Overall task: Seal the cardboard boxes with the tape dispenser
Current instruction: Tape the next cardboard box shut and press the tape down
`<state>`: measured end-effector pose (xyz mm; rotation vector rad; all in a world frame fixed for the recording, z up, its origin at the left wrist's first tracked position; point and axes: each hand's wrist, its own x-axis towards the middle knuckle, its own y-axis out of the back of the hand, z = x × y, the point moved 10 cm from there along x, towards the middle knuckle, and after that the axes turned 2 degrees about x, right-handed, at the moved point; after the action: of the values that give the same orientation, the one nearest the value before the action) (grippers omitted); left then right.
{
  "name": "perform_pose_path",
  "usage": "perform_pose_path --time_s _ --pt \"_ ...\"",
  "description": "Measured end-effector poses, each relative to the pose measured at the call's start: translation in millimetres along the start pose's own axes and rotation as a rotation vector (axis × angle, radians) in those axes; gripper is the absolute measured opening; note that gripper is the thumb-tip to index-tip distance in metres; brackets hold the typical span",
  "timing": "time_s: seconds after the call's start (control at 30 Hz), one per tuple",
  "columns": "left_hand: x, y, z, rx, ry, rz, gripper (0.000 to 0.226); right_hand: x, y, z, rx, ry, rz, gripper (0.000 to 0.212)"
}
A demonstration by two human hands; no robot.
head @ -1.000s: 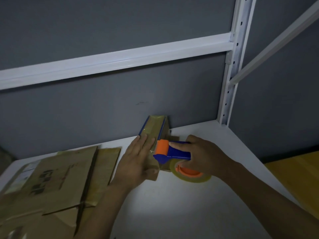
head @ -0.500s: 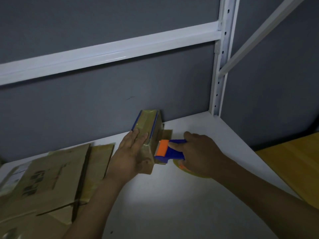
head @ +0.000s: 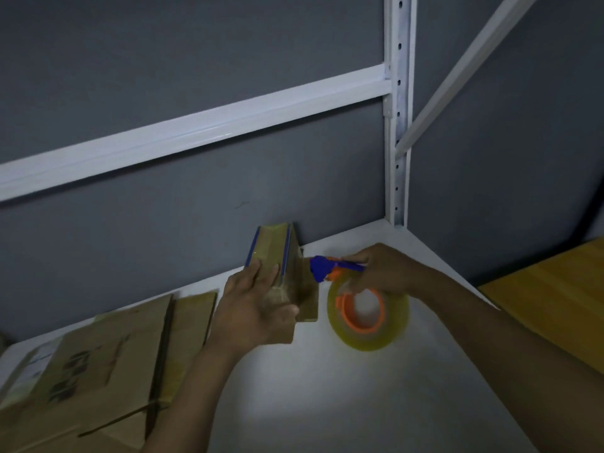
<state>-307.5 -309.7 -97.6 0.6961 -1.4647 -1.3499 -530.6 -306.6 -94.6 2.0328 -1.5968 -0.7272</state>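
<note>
Small brown box (head: 277, 266), blue-edged, on the white shelf (head: 327, 387) by the wall (head: 163, 230) — my left hand (head: 255, 308) presses flat on it; my right hand (head: 382, 269) grips the blue tape dispenser (head: 322, 268) at its side. Flattened cardboard (head: 108, 361) lies left.

A dim grey wall (head: 196, 76) backs a white surface (head: 327, 403) with a pale pool of light, framed by a white rail (head: 196, 132), holed post (head: 398, 125) and brace (head: 457, 76), yellow wood (head: 555, 305) at right.
</note>
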Motion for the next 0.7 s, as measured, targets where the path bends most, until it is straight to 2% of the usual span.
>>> perform_pose_path --time_s 0.07,0.17,0.23,0.3,0.37,0.43,0.47,0.57,0.6,0.67,0.7 --pt "10 9 -5 -0.076 0.07 0.016 0.106 -2 -1 21 0.288 -0.083 -0.042 0.04" --pt "26 23 -16 -0.138 0.163 0.106 0.094 1 -7 51 0.344 -0.198 -0.052 0.034" --pt "32 15 -20 -0.143 0.21 0.078 0.074 4 -8 63 0.267 -0.228 -0.041 0.027" --pt "32 1 -20 -0.311 0.273 0.011 0.055 9 -7 62 0.031 -0.19 0.018 0.03" --pt "31 -7 -17 -0.428 0.302 -0.018 0.052 10 -4 36 -0.137 -0.078 0.21 0.043" --pt "33 -6 -15 -0.476 0.324 -0.004 0.052 2 -11 -5 0.007 0.041 0.349 0.049" --pt "33 -6 -16 -0.507 0.345 0.006 0.052 2 -22 -23 0.135 0.072 0.343 0.047" --pt "31 -7 -18 -0.624 0.361 0.041 0.049 20 -82 -43 0.517 -0.033 0.126 0.05" --pt "29 -7 -18 -0.653 0.363 0.056 0.046 26 -103 -42 0.559 -0.072 0.092 0.055" --pt "27 -7 -23 -0.703 0.373 0.087 0.041 35 -130 -31 0.599 -0.149 0.117 0.062" --pt "27 -6 -26 -0.726 0.374 0.1 0.038 38 -141 -28 0.701 -0.18 0.116 0.063"
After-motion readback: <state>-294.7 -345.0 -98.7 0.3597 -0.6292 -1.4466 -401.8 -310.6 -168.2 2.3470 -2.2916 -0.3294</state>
